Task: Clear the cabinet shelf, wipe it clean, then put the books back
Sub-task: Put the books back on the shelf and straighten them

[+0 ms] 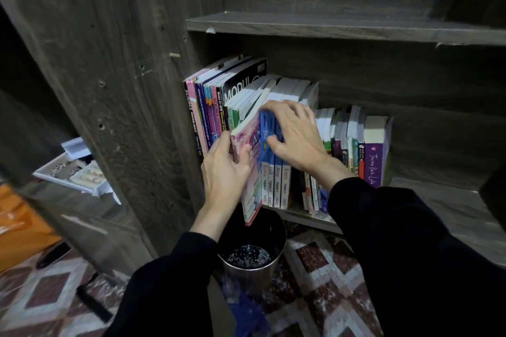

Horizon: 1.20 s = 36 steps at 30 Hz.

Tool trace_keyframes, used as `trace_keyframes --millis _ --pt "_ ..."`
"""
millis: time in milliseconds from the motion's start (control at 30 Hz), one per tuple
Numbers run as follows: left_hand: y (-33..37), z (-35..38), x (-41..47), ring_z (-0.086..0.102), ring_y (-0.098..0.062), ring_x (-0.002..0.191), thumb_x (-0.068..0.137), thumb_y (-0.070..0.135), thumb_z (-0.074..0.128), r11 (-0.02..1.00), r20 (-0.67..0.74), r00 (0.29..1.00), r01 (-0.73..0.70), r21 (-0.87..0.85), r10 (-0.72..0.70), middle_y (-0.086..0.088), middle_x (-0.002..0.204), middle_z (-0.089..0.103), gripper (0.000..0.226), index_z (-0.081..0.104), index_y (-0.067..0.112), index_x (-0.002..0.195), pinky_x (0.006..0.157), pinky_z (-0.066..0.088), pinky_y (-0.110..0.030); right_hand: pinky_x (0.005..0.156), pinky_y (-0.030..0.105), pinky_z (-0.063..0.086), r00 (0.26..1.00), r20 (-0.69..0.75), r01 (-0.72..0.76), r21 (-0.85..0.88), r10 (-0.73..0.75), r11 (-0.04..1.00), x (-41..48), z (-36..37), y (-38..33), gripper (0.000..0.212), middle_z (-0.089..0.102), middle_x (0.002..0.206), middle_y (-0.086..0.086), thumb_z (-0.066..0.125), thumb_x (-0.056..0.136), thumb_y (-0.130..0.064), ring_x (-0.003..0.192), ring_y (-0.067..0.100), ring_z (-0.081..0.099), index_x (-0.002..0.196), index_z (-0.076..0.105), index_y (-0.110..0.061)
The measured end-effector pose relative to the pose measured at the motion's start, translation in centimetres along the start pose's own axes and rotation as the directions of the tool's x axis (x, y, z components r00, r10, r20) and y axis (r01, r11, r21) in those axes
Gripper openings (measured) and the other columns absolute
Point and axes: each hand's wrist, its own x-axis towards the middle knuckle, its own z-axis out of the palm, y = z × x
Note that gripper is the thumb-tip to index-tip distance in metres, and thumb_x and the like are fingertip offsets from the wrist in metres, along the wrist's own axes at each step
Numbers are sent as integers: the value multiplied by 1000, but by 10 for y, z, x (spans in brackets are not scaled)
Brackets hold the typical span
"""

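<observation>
Left hand (223, 172) fingers clamped on pink book (253, 194), tilted out, likely for removal. Right hand (297, 137) fingers hooked over blue books (273, 169), likely holding row back.

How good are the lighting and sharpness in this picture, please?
Head view: dim, deep shadow above the upper shelf; wide-angle distortion bends the side panel; the pink book in the left hand is blurred; blue books under the right hand look sharper; water in the bucket glints.
</observation>
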Motion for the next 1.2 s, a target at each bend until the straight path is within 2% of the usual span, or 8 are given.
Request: trace_keyframes --millis 267,467,567,667,767,867,1000,1200 --pt "10 -4 -3 63 -24 74 98 27 51 995 165 981 98 31 -102 -9 91 66 38 46 12 132 71 51 -29 77 32 39 978 192 -70 -87 85 994 42 -33 -26 50 64 94 -3 42 87 -71 88 20 57 97 58 -25" --pt "10 -6 -3 67 -21 71 98 18 51 996 246 966 89 -9 -84 -7 90 66 36 46 6 132 71 59 -39 76 31 38 886 424 -129 -160 186 979 72 -53 -37 52 61 109 -3 61 75 -69 94 19 53 105 59 -27" --pt "10 -11 -8 66 -23 71 97 14 51 997 224 972 81 -8 -77 -10 88 66 27 53 3 121 71 57 -39 76 32 39 901 389 -145 -148 192 978 73 -49 -32 47 63 111 -4 61 75 -69 96 18 54 98 60 -27" --pt "3 -22 -26 52 -9 55 95 13 55 997 195 978 79 -12 -75 1 70 59 20 57 0 111 55 42 -12 80 36 39 929 315 -162 -125 194 979 69 -42 -26 47 64 110 -4 58 76 -70 103 21 56 95 59 -27" --pt "-8 -30 -36 48 -2 46 92 23 62 990 181 977 128 -56 -116 4 65 60 37 55 9 125 48 36 -7 78 35 37 941 281 -157 -126 187 980 66 -36 -27 48 64 107 -5 57 78 -70 102 21 57 99 57 -27" --pt "-12 -28 -33 63 -8 76 92 26 62 974 357 921 203 -103 -154 1 97 69 51 44 16 138 74 47 -16 79 35 39 942 271 -176 -104 198 979 66 -35 -27 48 66 107 -6 58 77 -70 100 20 59 100 56 -28" --pt "-1 -38 -36 58 -11 83 96 11 52 983 403 903 177 -41 -146 -1 98 65 41 45 15 136 61 43 -13 78 35 38 937 264 -213 -90 229 973 68 -34 -26 43 66 105 -6 59 80 -66 100 19 59 97 57 -26" --pt "12 -89 -57 65 -21 87 92 14 51 993 357 928 119 -11 -107 -1 93 69 43 48 33 130 77 54 -40 79 33 40 939 243 -230 -83 243 970 69 -30 -28 38 63 102 -5 57 84 -62 96 17 56 97 58 -26"
